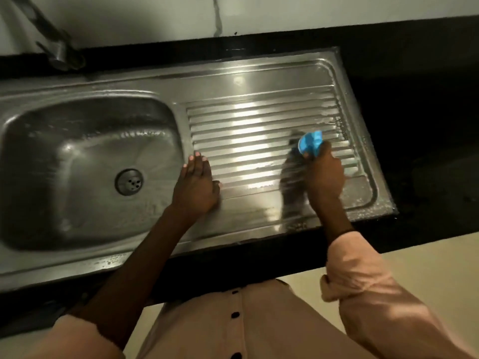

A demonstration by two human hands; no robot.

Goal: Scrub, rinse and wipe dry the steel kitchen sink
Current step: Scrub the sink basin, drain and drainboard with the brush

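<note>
Right hand is curled tight around a blue scrubber, pressing it down on the ribbed drainboard toward its far right end, where the ridges meet the raised rim. That hand and the scrubber are smeared with blur. Left hand lies flat and spread, palm down, holding nothing, on the near left edge of the ribs, just beside the strip of steel that separates them from the basin. The steel sink is one pressed piece set into a black desk, basin to the left, drainboard to the right. Wet film and small foamy patches show along the near rim and the right-hand corner. A round drain strainer sits in the basin floor. Behind the basin stands a metal tap, out of focus, against a pale wall. Both peach sleeves are rolled back off the forearms.
</note>
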